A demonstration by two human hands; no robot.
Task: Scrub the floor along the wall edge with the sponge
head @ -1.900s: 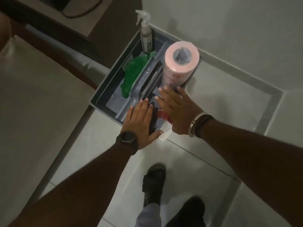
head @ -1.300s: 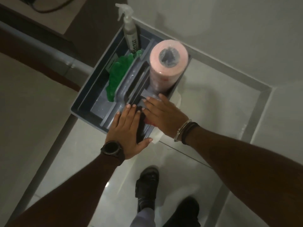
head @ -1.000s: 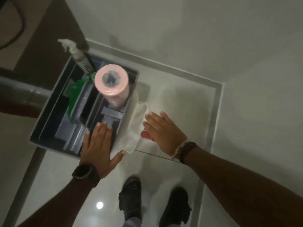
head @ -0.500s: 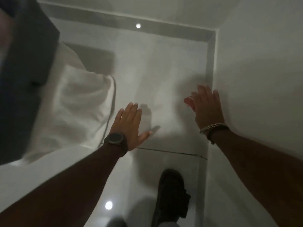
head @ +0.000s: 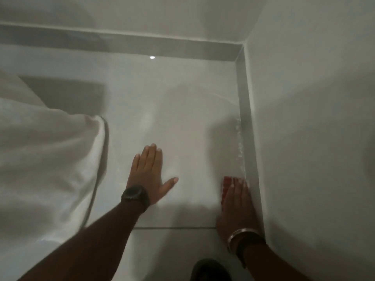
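As the right hand (head: 236, 201) presses flat on the small red sponge (head: 226, 182) beside the grey skirting strip (head: 246, 122), w/ left hand (head: 149, 173) spread open, the wet glossy floor tile (head: 182, 118) could slip it.

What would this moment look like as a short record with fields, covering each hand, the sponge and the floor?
left hand: flat on the floor tile, fingers spread, empty, watch on the wrist
right hand: pressing the red sponge down, bracelets on the wrist
sponge position: on the floor beside the grey skirting strip of the right wall
floor: a wet streak runs along that edge ahead of the sponge
white cloth: lying at left
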